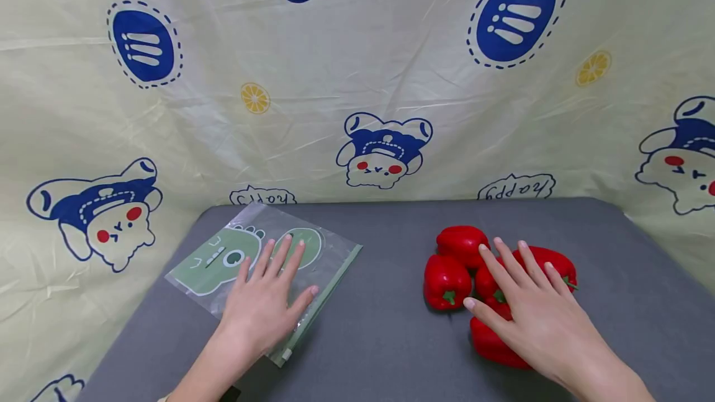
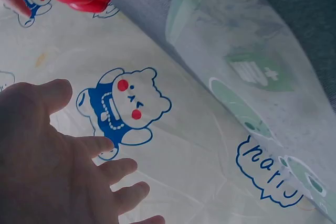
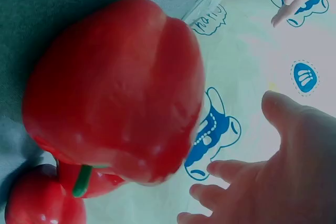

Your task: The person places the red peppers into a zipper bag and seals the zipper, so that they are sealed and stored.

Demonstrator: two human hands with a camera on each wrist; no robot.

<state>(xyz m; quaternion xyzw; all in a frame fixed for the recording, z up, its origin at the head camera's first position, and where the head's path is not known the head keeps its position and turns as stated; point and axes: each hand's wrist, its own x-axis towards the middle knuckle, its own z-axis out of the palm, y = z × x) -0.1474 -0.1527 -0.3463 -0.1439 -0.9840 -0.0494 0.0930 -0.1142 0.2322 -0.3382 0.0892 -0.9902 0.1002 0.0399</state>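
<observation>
Right hand [image 1: 539,321], fingers spread, seemingly hovers just above glossy red bell peppers [image 1: 447,281] (some hidden); left hand [image 1: 259,312], also spread, over green-printed clear plastic zip bag [image 1: 220,262].

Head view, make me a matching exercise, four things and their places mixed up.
Things:
1. clear plastic bag with green cartoon prints
2. glossy red bell peppers
3. grey tabletop
4. pale cartoon-printed sheet

Places:
A. behind the tabletop
B. right side, partly hidden by the right hand
C. beneath the bag and peppers
D. left side, partly hidden by the left hand

Pairs: 1-D, 2-B, 3-C, 4-A.
</observation>
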